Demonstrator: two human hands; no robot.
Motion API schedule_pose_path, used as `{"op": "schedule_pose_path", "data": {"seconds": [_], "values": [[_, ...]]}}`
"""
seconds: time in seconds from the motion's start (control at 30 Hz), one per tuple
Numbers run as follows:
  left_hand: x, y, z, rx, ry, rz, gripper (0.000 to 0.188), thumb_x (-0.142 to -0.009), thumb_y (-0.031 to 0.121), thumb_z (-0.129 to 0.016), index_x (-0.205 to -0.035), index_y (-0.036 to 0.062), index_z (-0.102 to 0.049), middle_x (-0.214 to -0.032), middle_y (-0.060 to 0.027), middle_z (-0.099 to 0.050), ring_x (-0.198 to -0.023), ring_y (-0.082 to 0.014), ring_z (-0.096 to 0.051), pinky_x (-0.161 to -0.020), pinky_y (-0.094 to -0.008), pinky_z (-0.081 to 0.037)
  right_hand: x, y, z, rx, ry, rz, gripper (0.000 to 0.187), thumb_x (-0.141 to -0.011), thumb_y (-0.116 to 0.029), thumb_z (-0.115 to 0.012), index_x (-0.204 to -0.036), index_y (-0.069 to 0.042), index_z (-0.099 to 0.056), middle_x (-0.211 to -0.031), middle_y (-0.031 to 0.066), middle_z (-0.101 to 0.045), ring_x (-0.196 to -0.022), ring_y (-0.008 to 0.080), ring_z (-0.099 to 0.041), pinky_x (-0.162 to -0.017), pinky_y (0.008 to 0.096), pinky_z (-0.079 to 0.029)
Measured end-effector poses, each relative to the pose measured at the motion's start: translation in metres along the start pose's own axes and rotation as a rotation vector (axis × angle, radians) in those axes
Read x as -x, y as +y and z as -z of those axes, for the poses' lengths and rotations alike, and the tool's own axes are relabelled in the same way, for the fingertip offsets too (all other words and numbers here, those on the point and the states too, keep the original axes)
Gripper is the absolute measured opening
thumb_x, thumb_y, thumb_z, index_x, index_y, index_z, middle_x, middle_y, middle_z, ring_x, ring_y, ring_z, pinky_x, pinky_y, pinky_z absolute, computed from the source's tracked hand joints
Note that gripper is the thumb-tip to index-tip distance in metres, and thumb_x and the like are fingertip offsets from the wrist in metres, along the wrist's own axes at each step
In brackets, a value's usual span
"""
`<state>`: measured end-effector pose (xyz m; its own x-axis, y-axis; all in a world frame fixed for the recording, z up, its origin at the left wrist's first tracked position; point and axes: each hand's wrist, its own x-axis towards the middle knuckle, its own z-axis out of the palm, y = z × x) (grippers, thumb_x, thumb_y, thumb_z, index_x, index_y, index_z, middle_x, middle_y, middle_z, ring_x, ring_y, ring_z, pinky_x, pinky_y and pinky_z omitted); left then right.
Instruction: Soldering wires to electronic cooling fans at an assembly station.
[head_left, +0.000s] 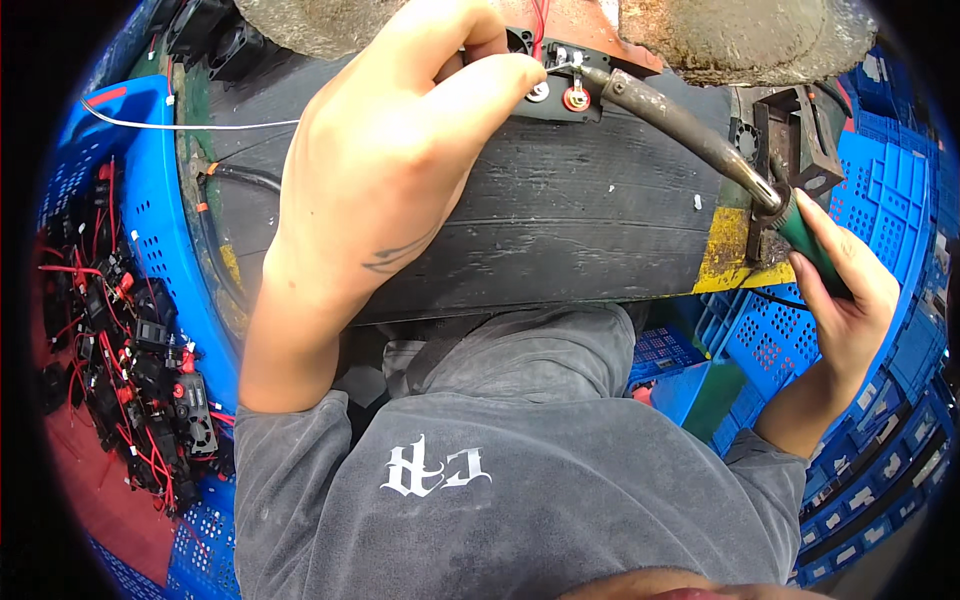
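Observation:
Near the far edge of the bench, a small black plastic panel carries metal tabs, a red-ringed terminal and red wires. My left hand hangs over its left end, thumb and fingers pinched together. A thin silvery solder wire runs into that hand from the left, and its end seems to come out at the tabs. In my right hand is a soldering iron, gripped by its green handle. Its tip meets the metal tabs. My left fingers hide part of the panel.
A blue crate at left borders a heap of black modules with red wires. A rusty metal bracket stands at the bench's right end. More blue crates lie to the right. Rough grey slabs line the far edge.

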<state>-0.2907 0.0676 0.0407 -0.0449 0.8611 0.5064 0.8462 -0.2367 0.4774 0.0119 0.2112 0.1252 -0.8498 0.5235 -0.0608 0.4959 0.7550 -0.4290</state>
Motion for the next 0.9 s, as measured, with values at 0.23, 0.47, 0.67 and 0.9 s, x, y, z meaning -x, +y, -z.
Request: {"op": "schedule_pose_path", "data": {"seconds": [0.23,0.47,0.67,0.9], "values": [[0.0002,-0.0022,-0.0008,-0.019,0.020,-0.002,0.023,-0.076,-0.005,-0.075,-0.098,0.0027,-0.073,-0.091,-0.0077,-0.058,-0.077,-0.0185,-0.062,-0.068,-0.0284,-0.050,-0.0022,0.0028,0.0006,0.044,0.008,-0.035,0.050,-0.076,0.009,-0.074,-0.125,0.002,-0.067,-0.098,0.0142,-0.072,-0.085,0.0180,-0.069,-0.079,0.0262,-0.052],[-0.0011,-0.0011,0.0023,-0.011,0.023,0.030,0.023,-0.077,-0.005,-0.075,-0.098,0.0027,-0.073,-0.091,-0.0076,-0.059,-0.076,-0.0175,-0.062,-0.067,-0.0276,-0.050,-0.0004,0.0017,0.0026,0.016,-0.006,-0.006,0.049,-0.076,0.010,-0.073,-0.125,0.002,-0.067,-0.099,0.0148,-0.072,-0.087,0.0187,-0.069,-0.080,0.0268,-0.052],[-0.0005,-0.0012,0.0018,0.007,0.028,0.056,0.022,-0.077,-0.005,-0.075,-0.098,0.0026,-0.073,-0.091,-0.0074,-0.059,-0.075,-0.0165,-0.061,-0.066,-0.0267,-0.049,-0.0027,0.0028,0.0003,0.039,0.006,0.020,0.049,-0.076,0.010,-0.072,-0.124,0.002,-0.067,-0.103,0.0160,-0.072,-0.087,0.0193,-0.070,-0.081,0.0270,-0.052],[0.0004,0.0015,0.0047,0.014,0.037,0.095,0.022,-0.078,-0.005,-0.075,-0.098,0.0026,-0.073,-0.091,-0.0072,-0.059,-0.073,-0.0154,-0.061,-0.065,-0.0257,-0.048,-0.0017,0.0017,0.0014,0.025,0.004,0.005,0.050,-0.076,0.010,-0.072,-0.125,0.002,-0.067,-0.102,0.0155,-0.072,-0.087,0.0194,-0.070,-0.081,0.0273,-0.052]]}}
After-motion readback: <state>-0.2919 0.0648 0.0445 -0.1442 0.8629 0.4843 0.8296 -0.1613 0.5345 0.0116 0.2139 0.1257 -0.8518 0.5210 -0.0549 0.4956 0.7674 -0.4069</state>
